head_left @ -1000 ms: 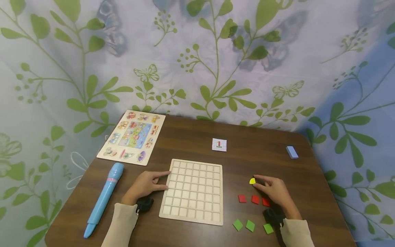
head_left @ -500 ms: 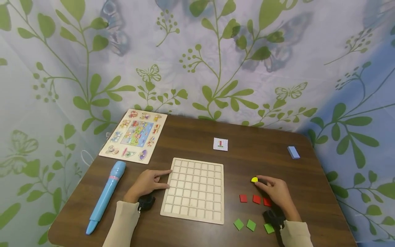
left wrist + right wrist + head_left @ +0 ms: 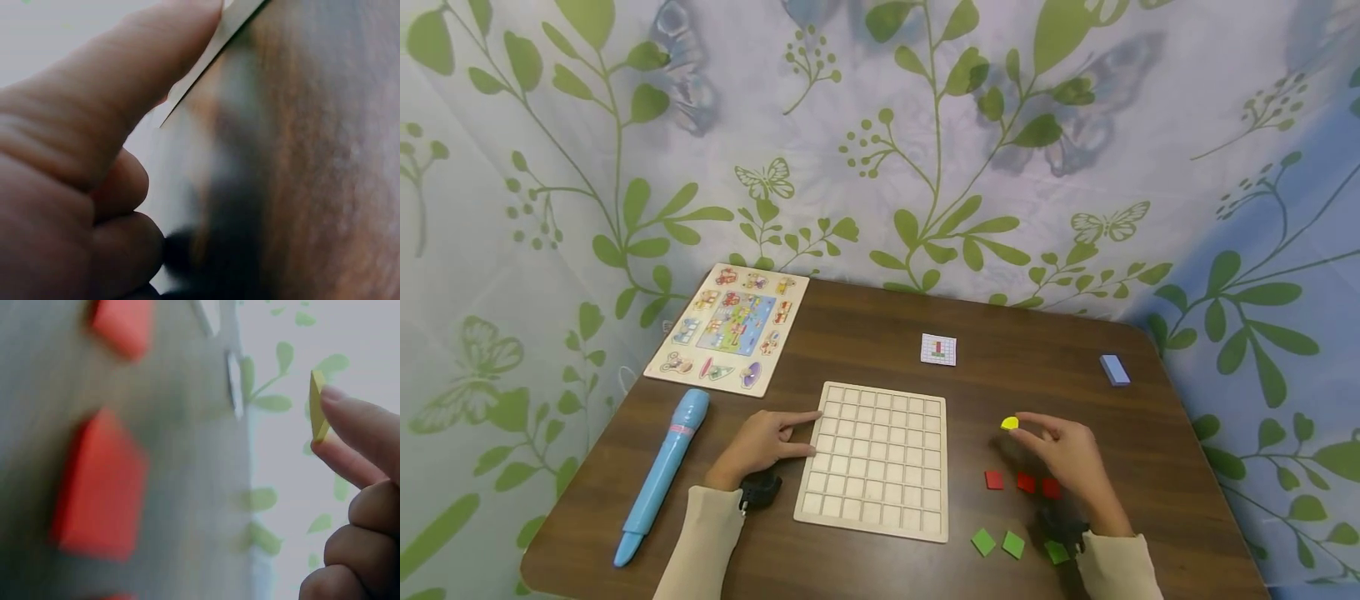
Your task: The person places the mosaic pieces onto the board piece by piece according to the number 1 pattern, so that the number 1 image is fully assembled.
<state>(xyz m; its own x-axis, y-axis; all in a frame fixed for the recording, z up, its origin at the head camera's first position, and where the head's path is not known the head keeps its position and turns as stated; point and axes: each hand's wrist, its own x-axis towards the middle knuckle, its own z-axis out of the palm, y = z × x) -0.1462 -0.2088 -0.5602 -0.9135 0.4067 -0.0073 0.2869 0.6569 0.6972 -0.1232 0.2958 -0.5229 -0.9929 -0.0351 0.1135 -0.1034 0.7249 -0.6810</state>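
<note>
A square wooden board (image 3: 874,460) with a grid of shallow cells lies mid-table. My left hand (image 3: 758,443) touches its left edge with a straight index finger and thumb spread apart; its other fingers are folded in. In the left wrist view, the index finger (image 3: 119,69) lies against the board's thin edge (image 3: 212,53). My right hand (image 3: 1070,454) pinches a yellow tile (image 3: 1009,423) with a rounded side between thumb and index finger, raised off the table. The right wrist view shows that tile (image 3: 317,406) edge-on. Three red tiles (image 3: 994,479) lie below it.
Three green tiles (image 3: 1013,544) lie nearer the front. A small card with a coloured grid pattern (image 3: 938,350) sits behind the board. At left are a picture peg puzzle (image 3: 737,325) and a blue toy microphone (image 3: 662,479). A blue block (image 3: 1115,370) lies at right.
My right hand has lifted the yellow tile from the table and shifted it slightly left. My left hand stays at the board's edge; the head view has shifted a little.
</note>
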